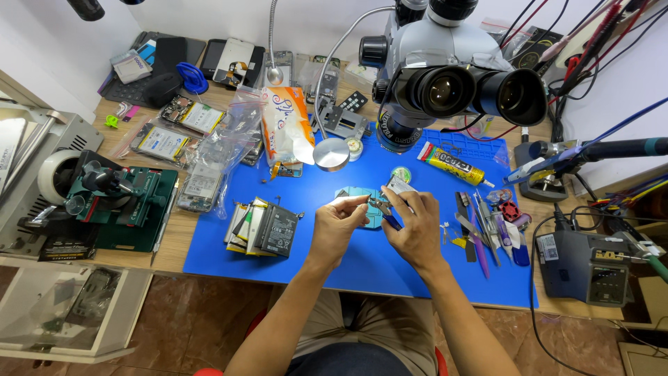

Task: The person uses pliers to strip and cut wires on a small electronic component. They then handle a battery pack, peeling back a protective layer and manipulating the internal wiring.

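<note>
Near the middle of the blue rubber mat (pixel 229 257) on the counter, a small silvery metal part (pixel 348 202) is pinched in the left hand (pixel 336 226) fingers while blue-handled tweezers (pixel 385 211) are gripped by the right hand (pixel 416 226), apparently mid-disassembly, with steady, fine placement judged necessary.

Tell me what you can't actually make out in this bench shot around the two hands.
1. Head view: the small part pinched by the left hand is too small to identify.
2. The blue-handled tool in the right hand: its tip is hidden by the fingers.
3. The teal piece on the blue mat is mostly covered by both hands.
4. The microscope is cut off by the top edge.
</note>
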